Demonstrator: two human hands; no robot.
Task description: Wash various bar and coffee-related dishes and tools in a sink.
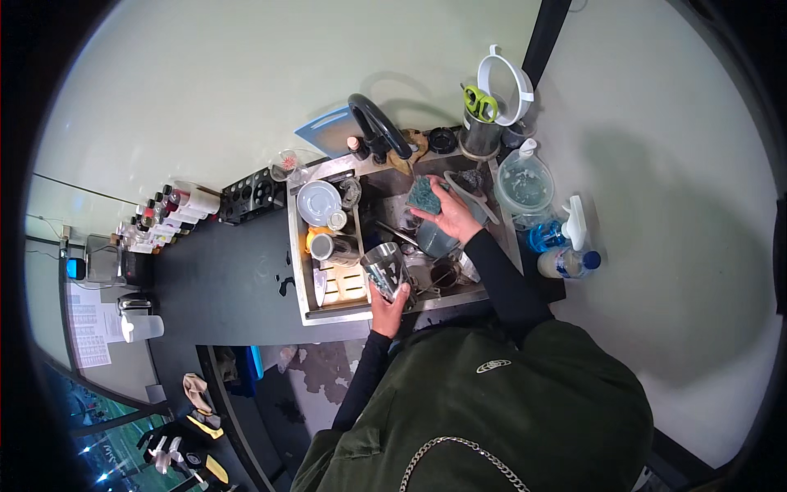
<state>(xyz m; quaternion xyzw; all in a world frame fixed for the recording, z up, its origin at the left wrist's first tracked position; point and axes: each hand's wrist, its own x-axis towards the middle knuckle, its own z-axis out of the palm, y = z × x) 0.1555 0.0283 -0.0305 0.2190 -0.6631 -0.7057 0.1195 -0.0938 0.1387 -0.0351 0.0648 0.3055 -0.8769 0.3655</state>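
My left hand (388, 310) grips a shiny metal cup (385, 270) near its base, above the front of the sink (507, 237). Held in my right hand (452, 212) is a green scouring pad (424, 194), apart from the cup and below the black faucet (381, 123). Dishes and utensils lie piled in the basin, among them a dark-coloured cup (444, 274) and a metal-handled utensil (396, 234). On the left drainer stand a pale blue saucer (319, 203), a metal shaker cup (332, 248) and a knife (320, 284).
Right of the sink are a pump-topped tub (524, 181), a blue spray bottle (553, 234) and a plastic bottle (569, 263). Behind it stand a container (480, 136) with green-handled scissors (479, 104) and a blue cutting board (329, 132). Several small bottles (163, 215) line the counter (221, 283) at left.
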